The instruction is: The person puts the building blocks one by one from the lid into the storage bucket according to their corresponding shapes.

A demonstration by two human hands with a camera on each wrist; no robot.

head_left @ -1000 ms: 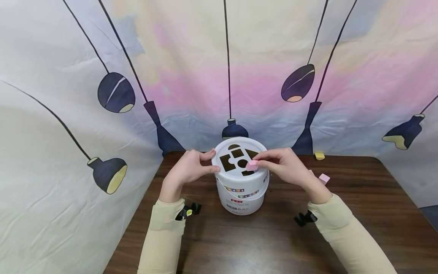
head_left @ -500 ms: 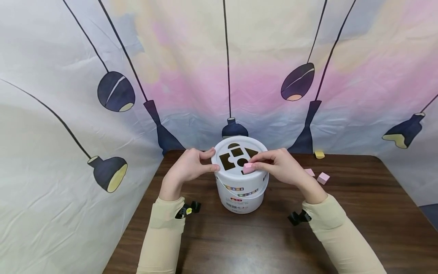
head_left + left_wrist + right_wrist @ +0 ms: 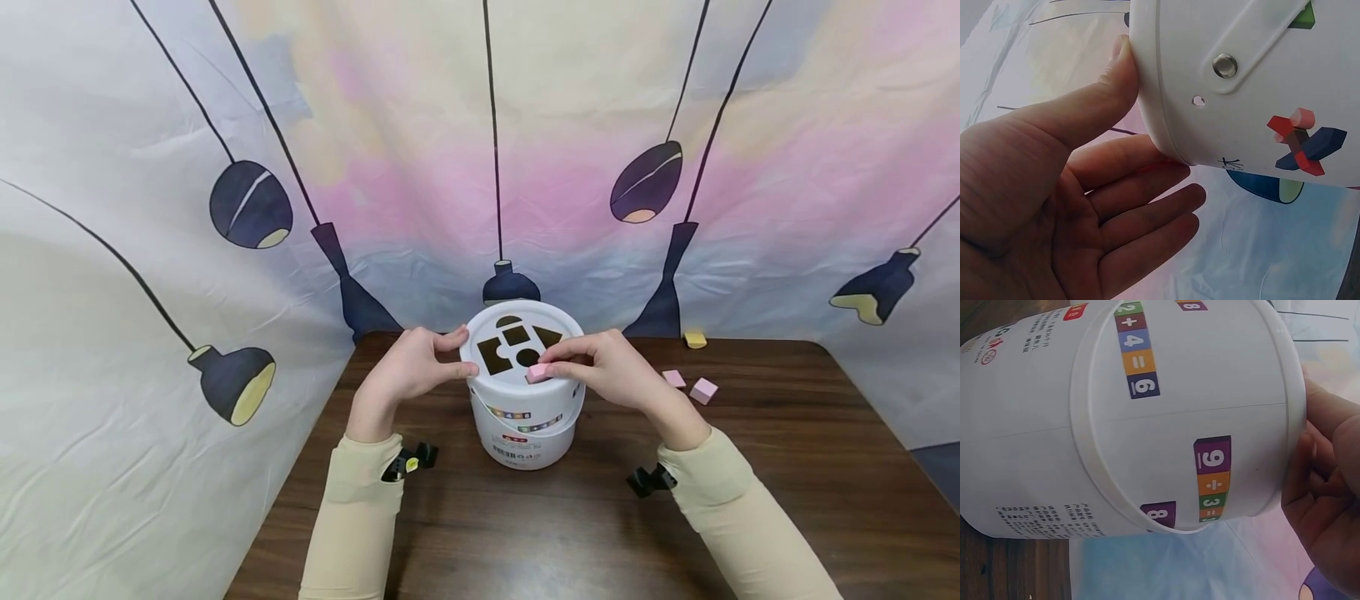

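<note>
A white bucket [image 3: 525, 446] stands on the table under a white lid [image 3: 504, 386] with several dark shaped holes, among them a square, a circle and a triangle. My right hand [image 3: 611, 371] pinches a small pink block [image 3: 537, 372] between thumb and fingers at the lid's front hole, most of which it covers. At the lid's left edge, my left hand [image 3: 408, 371] touches the rim with thumb and index finger spread apart. In the left wrist view, the other fingers [image 3: 1147, 215] extend below the rim. The right wrist view hides the block behind the bucket.
Two pink blocks [image 3: 703, 391] lie on the brown table [image 3: 480, 533] to the right of the bucket. A yellow block [image 3: 695, 338] sits at the back edge, near the lamp-patterned curtain [image 3: 420, 167]. The bucket's white handle [image 3: 1088, 425] hangs down its front.
My right hand has moved left and slightly down, bringing the pink block over the front hole and lower against the lid. The left hand stays at the rim.
</note>
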